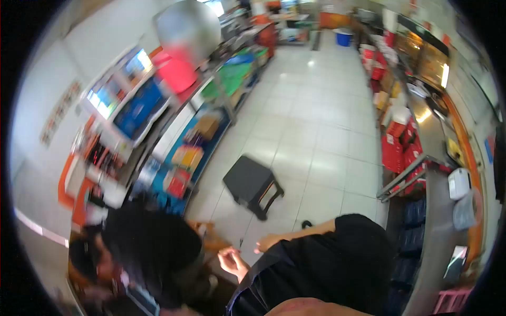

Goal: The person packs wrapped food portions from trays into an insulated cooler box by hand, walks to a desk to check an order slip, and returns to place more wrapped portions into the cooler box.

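Note:
Low in the middle of the head view, my left hand (232, 262) is raised before my dark clothing with its fingers curled together. Just right of it and a little higher, my right hand (268, 243) reaches in from the black sleeve (363, 242), fingers bent toward the left hand. A small gap separates the two hands. Whatever either hand holds is too small or blurred to make out. Beyond them a black stool (250, 180) stands on the tiled floor.
A person in black (150, 253) bends close at my left. Shelving with a green cover (232, 79) and a pink-red bucket (176, 71) lines the left. Along the right runs a metal counter (440, 231) with a white container (459, 184). A blue bucket (343, 39) stands far back.

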The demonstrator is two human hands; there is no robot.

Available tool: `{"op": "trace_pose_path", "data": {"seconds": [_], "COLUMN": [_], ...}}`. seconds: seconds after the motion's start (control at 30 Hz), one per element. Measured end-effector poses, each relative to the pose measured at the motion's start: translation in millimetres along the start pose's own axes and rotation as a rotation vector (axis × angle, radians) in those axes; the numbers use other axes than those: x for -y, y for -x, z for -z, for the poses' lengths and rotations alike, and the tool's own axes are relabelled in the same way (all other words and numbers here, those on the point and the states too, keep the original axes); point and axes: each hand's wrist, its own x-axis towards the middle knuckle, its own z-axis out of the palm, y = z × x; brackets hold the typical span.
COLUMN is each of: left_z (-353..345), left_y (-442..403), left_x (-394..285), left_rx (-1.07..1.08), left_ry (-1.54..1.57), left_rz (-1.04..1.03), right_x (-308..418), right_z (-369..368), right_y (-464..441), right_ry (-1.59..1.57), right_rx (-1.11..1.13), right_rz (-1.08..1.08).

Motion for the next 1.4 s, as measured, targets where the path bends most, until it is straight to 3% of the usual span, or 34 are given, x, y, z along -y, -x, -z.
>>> {"op": "trace_pose_path", "data": {"seconds": [0.07,0.1,0.17,0.2,0.27,0.3,0.33,0.37,0.4,0.43,0.53,0.57,0.6,0.63,0.67,0.73,0.77,0.8,0.83,0.87,0.9,0.97,1.1,1.13,1.17,1.2,1.3,1.37,1.4], "left_z": [-70.3,-97.3,-169.4,-199.0,-282.7,-326.3,-355.8,-395.3,-432.0,-469.4,-571.4,-605.8,-640.9,-677.9,-715.4,-804.0,-847.4,-889.5,-937.1,-1001.4,-1043.0,-1125.8,-1288.6,-1322.0,-1353.9,-1382.8,-1457.4,-1509.9,-1538.8], "left_y": [16.7,15.6,20.1,17.2,6.0,-4.6,-8.5,-24.8,-34.0,-48.9,-87.3,-104.1,-113.7,-127.3,-137.2,-146.4,-145.5,-144.1,-143.2,-131.1,-121.8,-104.4,-71.4,-64.1,-60.6,-58.6,-76.9,-102.3,-118.6], "left_x": [59.3,74.5,99.0,161.8,129.4,116.8,160.0,133.9,137.4,137.6,155.9,164.0,174.8,182.8,195.4,223.9,237.1,247.4,260.7,268.2,268.3,262.1,249.9,255.2,260.9,270.9,296.9,315.3,321.4], "left_rx": [0.105,0.249,0.488,0.701,0.871,1.044,1.140,1.186,1.159,1.137,1.131,1.144,1.135,1.207,1.256,1.461,1.493,1.811,2.093,2.422,2.440,2.120,2.073,2.144,2.202,2.275,2.404,2.404,2.375], "left_ry": [0.063,-0.110,-0.139,-0.103,-0.192,-0.090,-0.193,-0.325,-0.347,-0.277,-0.192,-0.172,-0.196,-0.232,-0.285,-0.521,-0.502,-0.822,-1.157,-1.357,-1.340,-0.664,-0.465,-0.617,-0.780,-0.785,-0.465,-0.530,-0.598], "left_rz": [0.086,0.000,0.273,0.386,-0.094,-0.098,-0.245,-0.265,-0.170,-0.237,-0.304,-0.302,-0.271,-0.250,-0.238,-0.096,-0.096,-0.318,-0.579,-0.547,-0.577,-0.599,-0.726,-0.775,-0.825,-0.730,-0.360,-0.170,-0.115], "right_x": [-61.9,-84.9,-133.9,-155.2,-203.9,-234.2,-273.8,-313.3,-369.9,-366.9,-515.4,-573.2,-659.9,-666.9,-658.2,-733.7,-668.2,-670.6,-629.4,-642.7,-615.8,-585.7,-619.3,-643.1,-675.3,-711.0,-864.3,-995.1,-1127.7], "right_z": [6.1,11.3,26.4,36.8,70.4,90.2,115.0,139.6,151.2,202.5,241.5,228.8,190.3,169.2,154.3,48.4,63.4,-8.8,-38.3,-102.8,-128.0,-134.4,-107.7,-95.9,-81.7,-65.6,1.4,65.3,22.2], "right_y": [67.6,97.9,155.1,180.1,220.3,234.6,247.6,260.6,277.9,328.2,420.4,445.7,464.9,492.2,524.5,564.4,591.6,600.0,618.7,609.1,612.6,632.3,685.6,703.0,724.3,745.6,823.5,883.7,914.7], "right_ry": [-0.098,-0.121,-0.118,-0.100,-0.034,-0.047,-0.181,-0.306,-0.491,-0.653,-0.850,-0.337,-0.041,-0.092,-0.249,-0.595,-0.725,-0.554,-0.437,-0.521,-0.772,-1.107,-1.339,-1.340,-1.317,-1.252,-0.842,-0.459,-0.288], "right_rx": [-0.091,-0.131,-0.208,-0.243,-0.234,-0.157,-0.020,0.115,0.039,0.023,-0.546,-0.914,-1.220,-1.382,-1.096,-0.574,-0.379,-0.536,-0.833,-0.843,-0.718,-0.560,-0.577,-0.603,-0.631,-0.664,-0.872,-1.054,-1.168], "right_rz": [-0.077,-0.110,-0.159,-0.175,-0.215,-0.230,-0.260,-0.305,-0.252,-0.393,-0.613,-0.682,-0.720,-1.050,-1.380,-1.618,-1.671,-1.498,-1.169,-1.060,-1.232,-1.526,-1.764,-1.801,-1.836,-1.864,-1.931,-1.918,-1.765]}}
